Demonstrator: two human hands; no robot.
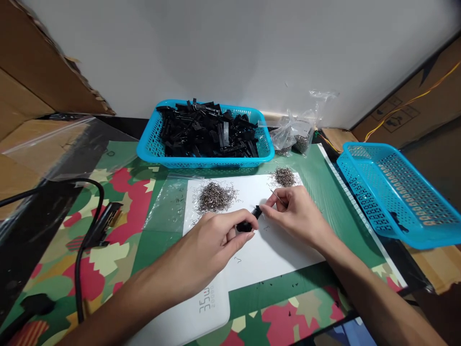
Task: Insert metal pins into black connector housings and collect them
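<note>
My left hand (219,233) is closed on a small black plastic part (245,226), pinched between thumb and fingers above the white paper. Close beside it, the fingertips of my right hand (293,211) meet at the part's far end. A thin metal rod-like tool (275,194) sticks out from the right fingers; its exact kind is unclear. Behind my left hand lies a big pile of small bent wire springs (215,197). Another, smaller pile of springs (284,177) sits past my right hand. Several loose springs are scattered on the white paper (259,269).
A blue basket (216,163) heaped with black plastic parts stands at the back. Bags of springs (300,137) lean beside it. Another blue basket (406,192) at right holds a few black pieces. A white power bank (212,312), a black cable (77,269) and a black part (104,223) lie nearer.
</note>
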